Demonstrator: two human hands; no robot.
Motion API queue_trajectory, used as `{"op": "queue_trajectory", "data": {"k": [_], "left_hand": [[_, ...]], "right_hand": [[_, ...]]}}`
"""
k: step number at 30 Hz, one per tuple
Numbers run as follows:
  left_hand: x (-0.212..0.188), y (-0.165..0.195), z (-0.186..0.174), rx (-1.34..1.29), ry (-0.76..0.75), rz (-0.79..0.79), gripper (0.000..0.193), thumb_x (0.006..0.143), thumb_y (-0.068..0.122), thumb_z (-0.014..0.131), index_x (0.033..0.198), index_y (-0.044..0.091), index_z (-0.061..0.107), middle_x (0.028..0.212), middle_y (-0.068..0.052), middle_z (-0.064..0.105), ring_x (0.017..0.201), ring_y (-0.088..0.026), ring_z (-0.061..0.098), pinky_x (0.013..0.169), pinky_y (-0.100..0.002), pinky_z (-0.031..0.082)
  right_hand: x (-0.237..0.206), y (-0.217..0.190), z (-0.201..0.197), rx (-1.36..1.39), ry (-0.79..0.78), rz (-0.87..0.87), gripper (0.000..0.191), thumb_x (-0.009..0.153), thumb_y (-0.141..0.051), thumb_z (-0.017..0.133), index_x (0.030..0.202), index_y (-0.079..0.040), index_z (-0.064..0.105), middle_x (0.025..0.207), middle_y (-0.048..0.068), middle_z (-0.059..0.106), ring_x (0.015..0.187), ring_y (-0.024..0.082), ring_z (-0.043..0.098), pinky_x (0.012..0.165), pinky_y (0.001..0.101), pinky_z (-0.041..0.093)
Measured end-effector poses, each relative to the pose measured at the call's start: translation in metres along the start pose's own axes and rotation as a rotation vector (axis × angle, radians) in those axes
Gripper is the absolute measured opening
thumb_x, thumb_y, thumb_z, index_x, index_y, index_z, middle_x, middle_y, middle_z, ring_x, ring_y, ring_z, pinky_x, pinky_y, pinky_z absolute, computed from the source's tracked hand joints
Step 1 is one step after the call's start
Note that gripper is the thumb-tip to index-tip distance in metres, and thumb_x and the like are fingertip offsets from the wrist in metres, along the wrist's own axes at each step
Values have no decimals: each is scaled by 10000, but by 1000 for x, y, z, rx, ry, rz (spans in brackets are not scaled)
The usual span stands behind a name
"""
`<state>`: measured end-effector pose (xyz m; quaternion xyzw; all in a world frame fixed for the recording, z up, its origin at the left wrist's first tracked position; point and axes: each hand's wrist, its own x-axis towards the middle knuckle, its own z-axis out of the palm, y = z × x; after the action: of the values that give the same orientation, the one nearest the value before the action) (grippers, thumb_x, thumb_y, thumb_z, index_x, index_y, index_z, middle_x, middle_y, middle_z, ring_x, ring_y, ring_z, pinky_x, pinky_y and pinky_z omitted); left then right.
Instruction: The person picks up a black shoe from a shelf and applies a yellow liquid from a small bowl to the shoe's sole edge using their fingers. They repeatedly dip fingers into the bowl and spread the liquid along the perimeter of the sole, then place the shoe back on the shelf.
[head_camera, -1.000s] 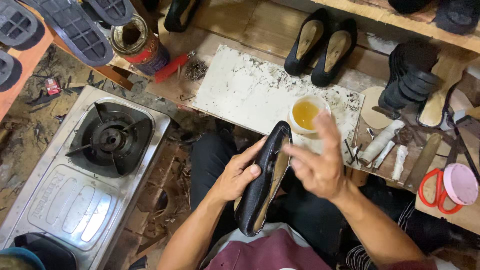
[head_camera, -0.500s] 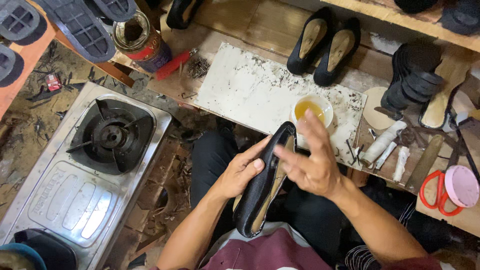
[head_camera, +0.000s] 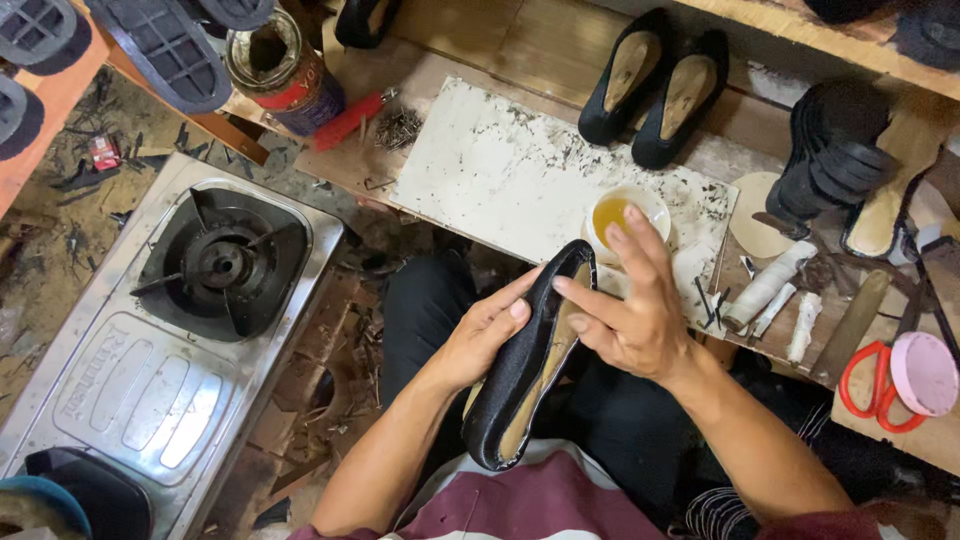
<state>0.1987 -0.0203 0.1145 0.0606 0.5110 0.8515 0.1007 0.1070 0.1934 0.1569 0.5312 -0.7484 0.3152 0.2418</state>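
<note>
A black flat shoe (head_camera: 525, 365) with a tan insole lies lengthwise over my lap, toe pointing away. My left hand (head_camera: 485, 335) grips its left side, thumb on the rim. My right hand (head_camera: 625, 305) rests on the shoe's right edge, fingers spread, with the fingertips pressing the insole near the toe. Just beyond my right hand a small white cup of yellow glue (head_camera: 620, 213) stands on a stained white board (head_camera: 500, 165).
A single-burner gas stove (head_camera: 185, 310) sits at the left. A pair of black flats (head_camera: 655, 85) lies past the board. Red-handled scissors (head_camera: 875, 385), a pink lid (head_camera: 925, 372), rolled white pieces (head_camera: 770, 285) and stacked soles (head_camera: 830, 165) crowd the right. An open tin (head_camera: 280, 65) stands far left.
My right hand has slid down from near the cup onto the shoe's insole. The view has drifted slightly; the shoe stays in my left hand.
</note>
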Motion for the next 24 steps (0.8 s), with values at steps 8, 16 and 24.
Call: {"op": "queue_trajectory", "data": {"k": [8,16,24], "left_hand": [[1,1,0,5,17,-22,644,1066,349,515,1608,29,373,1492,-109,555,1291,-154,547,1100,-293,434],[2,-7,-5,-22,40,-28,657,1066,374,511,1606,23,381,1515,-107,534,1308,-154,534,1113,-295,414],[3,-30,-16,-420,292,-160,640,1077,515,515,1394,-39,561,1150,-173,672,967,-224,656,840,-345,569]], "right_hand": [[0,0,-4,-14,-42,73,268,983,-304,703,1215,-192,779,1575,158,360,1550,406,269,1307,553,288],[4,-4,-1,39,-61,56,353,898,-364,712,1206,-202,770,1581,130,362,1519,385,295,1274,563,271],[-6,6,-10,-10,-164,142,266,883,-365,758,1058,-170,805,1555,114,465,1504,401,356,1272,584,292]]}}
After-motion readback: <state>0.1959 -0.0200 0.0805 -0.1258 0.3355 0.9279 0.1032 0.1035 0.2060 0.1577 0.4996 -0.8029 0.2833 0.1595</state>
